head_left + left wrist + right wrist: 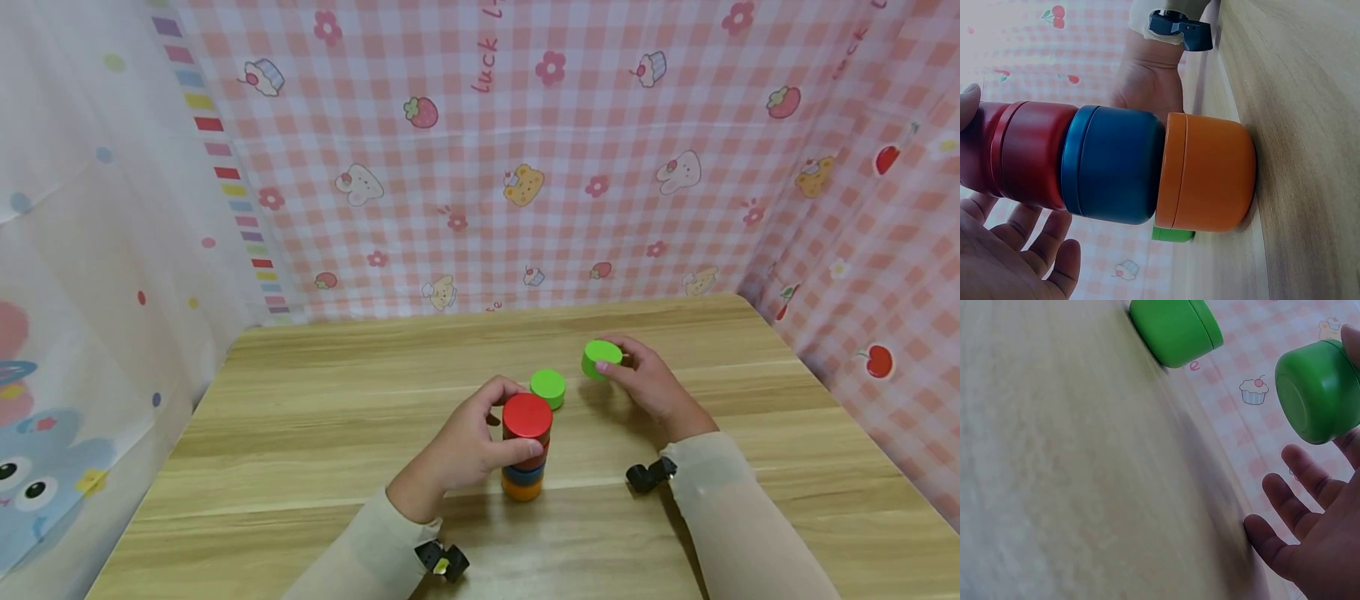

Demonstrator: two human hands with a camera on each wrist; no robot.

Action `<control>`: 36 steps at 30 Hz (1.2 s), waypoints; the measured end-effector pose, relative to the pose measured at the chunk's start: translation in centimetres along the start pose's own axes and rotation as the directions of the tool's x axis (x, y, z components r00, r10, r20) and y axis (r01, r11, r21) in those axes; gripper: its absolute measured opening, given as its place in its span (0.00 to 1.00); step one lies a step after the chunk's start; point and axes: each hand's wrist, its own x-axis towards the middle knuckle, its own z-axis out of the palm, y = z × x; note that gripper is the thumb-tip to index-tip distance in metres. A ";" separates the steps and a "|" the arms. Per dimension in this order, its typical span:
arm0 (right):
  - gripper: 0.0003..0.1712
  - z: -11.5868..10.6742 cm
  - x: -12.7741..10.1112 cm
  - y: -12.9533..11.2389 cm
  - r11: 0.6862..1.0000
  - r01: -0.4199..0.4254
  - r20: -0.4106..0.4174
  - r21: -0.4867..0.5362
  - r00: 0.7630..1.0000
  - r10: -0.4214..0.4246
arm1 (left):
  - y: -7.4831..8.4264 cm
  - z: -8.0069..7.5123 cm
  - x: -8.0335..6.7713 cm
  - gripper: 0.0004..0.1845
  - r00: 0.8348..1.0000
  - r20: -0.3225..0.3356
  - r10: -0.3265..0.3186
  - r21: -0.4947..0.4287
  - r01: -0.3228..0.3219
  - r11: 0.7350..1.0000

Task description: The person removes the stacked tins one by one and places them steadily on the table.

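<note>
At the wooden surface [315, 433], we are gripping an upright red-topped stack [528, 427] high up with our left hand [472, 437] and pinching a raised green jar [602, 353] with our right hand [654, 385], another green jar [548, 387] standing between them.

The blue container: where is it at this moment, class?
In the head view, below and slightly right of centre, the blue container sits on the orange container and directly under a red container.

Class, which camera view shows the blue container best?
The left wrist view: the blue container appears large, side-on, its seam visible. The head view shows only a small band above the orange container; the right wrist view shows none.
</note>
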 end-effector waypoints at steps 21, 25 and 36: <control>0.28 0.2 -0.1 0.6 1.000 -0.006 0.035 0.018 0.999 0.005 | -0.1 0.1 -0.1 0.25 1.000 0.002 0.001 -0.014 -0.001 1.000; 0.29 0.1 -0.1 0.8 0.999 -0.028 0.042 0.015 0.999 0.028 | -0.1 0.1 -0.1 0.25 1.000 0.003 0.005 -0.011 -0.005 1.000; 0.29 0.1 0.2 1.3 0.999 -0.053 0.050 -0.005 0.997 0.053 | 0.0 0.1 0.0 0.25 1.000 -0.001 0.008 0.008 -0.008 1.000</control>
